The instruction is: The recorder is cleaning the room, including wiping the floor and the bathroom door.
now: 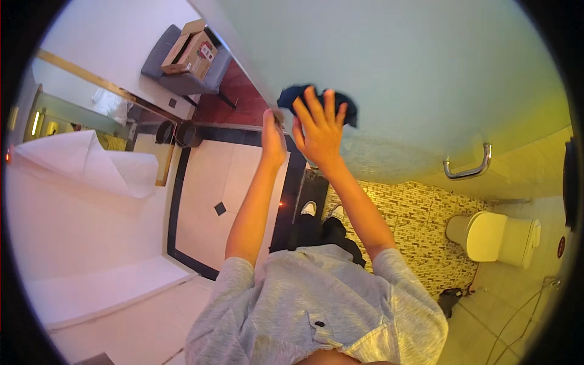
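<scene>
A dark blue cloth [349,107] lies bunched against a large frosted glass panel [392,59]. My right hand [320,130] presses it to the glass with the fingers spread. To the left, my left hand [273,141] is at the panel's vertical edge and appears to hold it. Part of that hand is hidden behind the edge. A curved metal handle [470,171] is fixed to the panel, lower and farther right.
A toilet [490,239] stands at right on mosaic tile [406,219]. A dark threshold [312,187] lies by my feet. At upper left, a grey chair [157,52] bears a cardboard box [194,54]. A dark bin [188,134] stands beside the left wall.
</scene>
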A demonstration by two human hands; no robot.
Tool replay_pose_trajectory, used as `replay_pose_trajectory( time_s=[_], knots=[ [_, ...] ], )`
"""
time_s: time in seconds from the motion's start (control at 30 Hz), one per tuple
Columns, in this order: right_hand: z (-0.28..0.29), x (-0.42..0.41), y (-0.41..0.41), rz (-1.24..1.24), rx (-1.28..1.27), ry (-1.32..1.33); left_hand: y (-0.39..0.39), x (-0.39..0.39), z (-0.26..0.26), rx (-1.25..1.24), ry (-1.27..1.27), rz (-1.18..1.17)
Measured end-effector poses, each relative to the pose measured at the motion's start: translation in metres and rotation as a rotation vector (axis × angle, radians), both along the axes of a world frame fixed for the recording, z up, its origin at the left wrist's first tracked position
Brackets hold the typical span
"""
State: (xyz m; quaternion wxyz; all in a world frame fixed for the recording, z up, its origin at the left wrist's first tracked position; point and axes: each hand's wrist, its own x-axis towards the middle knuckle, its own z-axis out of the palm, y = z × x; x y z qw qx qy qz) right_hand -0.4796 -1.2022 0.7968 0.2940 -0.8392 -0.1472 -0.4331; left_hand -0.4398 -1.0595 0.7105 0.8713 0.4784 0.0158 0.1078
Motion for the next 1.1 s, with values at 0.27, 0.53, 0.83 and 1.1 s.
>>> replay_pose_trajectory(
  time_s=[0.27, 0.53, 0.83, 1.1],
  knots=[
    [-0.049, 0.020, 0.010, 0.167, -0.398, -0.055, -0.026, -0.020, 0.033, -0.302, 0.043, -0.096],
    [-0.111, 0.006, -0.087, 0.174, -0.596, 0.022, -0.021, -0.011, 0.021, 0.077, -0.088, -0.042],
    [-0.163, -0.023, -0.220, -0.476, 0.645, 0.082, -0.027, -0.008, 0.000, 0.193, -0.157, -0.008],
    [-0.209, 0.018, -0.099, -0.369, 0.506, -0.115, -0.004, -0.005, -0.110, 0.602, -0.122, -0.089]
  ],
)
